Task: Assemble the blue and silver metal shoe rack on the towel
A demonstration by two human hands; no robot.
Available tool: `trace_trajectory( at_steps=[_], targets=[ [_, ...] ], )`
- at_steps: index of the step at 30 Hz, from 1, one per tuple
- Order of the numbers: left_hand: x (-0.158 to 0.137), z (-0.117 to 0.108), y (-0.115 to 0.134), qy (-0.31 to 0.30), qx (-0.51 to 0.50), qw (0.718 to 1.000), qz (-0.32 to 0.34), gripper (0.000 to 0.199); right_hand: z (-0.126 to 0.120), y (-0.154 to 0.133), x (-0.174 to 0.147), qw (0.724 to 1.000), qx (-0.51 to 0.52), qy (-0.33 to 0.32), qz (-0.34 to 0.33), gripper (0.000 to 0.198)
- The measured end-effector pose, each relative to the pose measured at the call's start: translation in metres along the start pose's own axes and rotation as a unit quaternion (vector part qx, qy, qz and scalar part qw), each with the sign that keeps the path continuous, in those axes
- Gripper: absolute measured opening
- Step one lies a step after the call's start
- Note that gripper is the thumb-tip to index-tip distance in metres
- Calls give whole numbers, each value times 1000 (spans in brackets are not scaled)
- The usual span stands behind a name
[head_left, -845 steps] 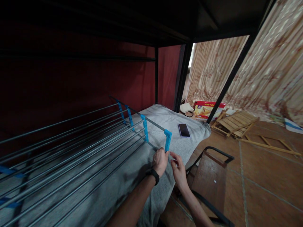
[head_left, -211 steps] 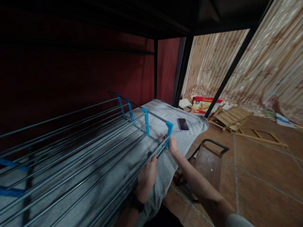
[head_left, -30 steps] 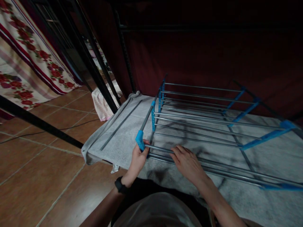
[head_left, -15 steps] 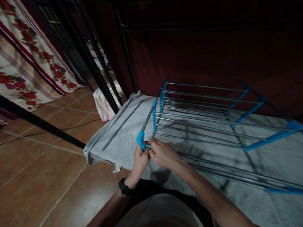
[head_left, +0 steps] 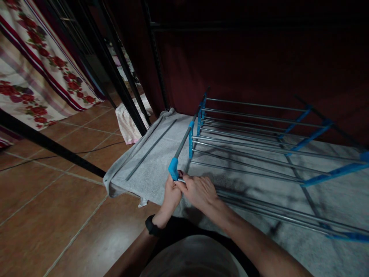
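A rack of grey metal tubes (head_left: 276, 144) and blue plastic joints lies on its side on a grey cloth (head_left: 155, 169). At its near left corner is a blue plastic connector (head_left: 173, 168), with a grey upright tube (head_left: 183, 142) running away from it. My left hand (head_left: 172, 194), a black band at its wrist, is closed round the connector's lower part. My right hand (head_left: 200, 190) is closed on a metal tube right beside it, and a short bit of that tube shows at the connector. Both sets of fingertips are partly hidden.
A loose grey tube (head_left: 151, 150) lies on the cloth to the left. Black metal posts (head_left: 54, 146) stand around the platform, with a dark red curtain (head_left: 245, 65) behind. A flowered curtain (head_left: 43, 65) hangs over the tiled floor (head_left: 66, 207), where a cable runs.
My right hand has shifted slightly, its fingers now closer over the tube at the connector. My left hand keeps its hold. The whole view has moved a little.
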State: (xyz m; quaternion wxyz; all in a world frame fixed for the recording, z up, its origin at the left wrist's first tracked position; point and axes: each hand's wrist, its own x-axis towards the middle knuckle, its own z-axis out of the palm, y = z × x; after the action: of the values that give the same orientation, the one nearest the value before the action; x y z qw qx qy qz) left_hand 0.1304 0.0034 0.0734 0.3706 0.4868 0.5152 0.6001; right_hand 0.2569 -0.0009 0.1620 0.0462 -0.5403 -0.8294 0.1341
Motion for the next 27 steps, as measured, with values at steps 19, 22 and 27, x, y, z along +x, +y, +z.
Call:
trace_trajectory(
  at_steps=[19,22,27],
  targets=[
    [-5,-4,-5,-5,5,1000,-6,18,1,9,-12,998,-3,1,-68,44],
    [-4,-5,-6,-9,5,1000,-13,16,1,10,-11,998,7,-5,-70,48],
    [-2,-6,-2,-15,17,1000,-20,19,1,13,-9,996,16,-4,-93,51]
  ],
)
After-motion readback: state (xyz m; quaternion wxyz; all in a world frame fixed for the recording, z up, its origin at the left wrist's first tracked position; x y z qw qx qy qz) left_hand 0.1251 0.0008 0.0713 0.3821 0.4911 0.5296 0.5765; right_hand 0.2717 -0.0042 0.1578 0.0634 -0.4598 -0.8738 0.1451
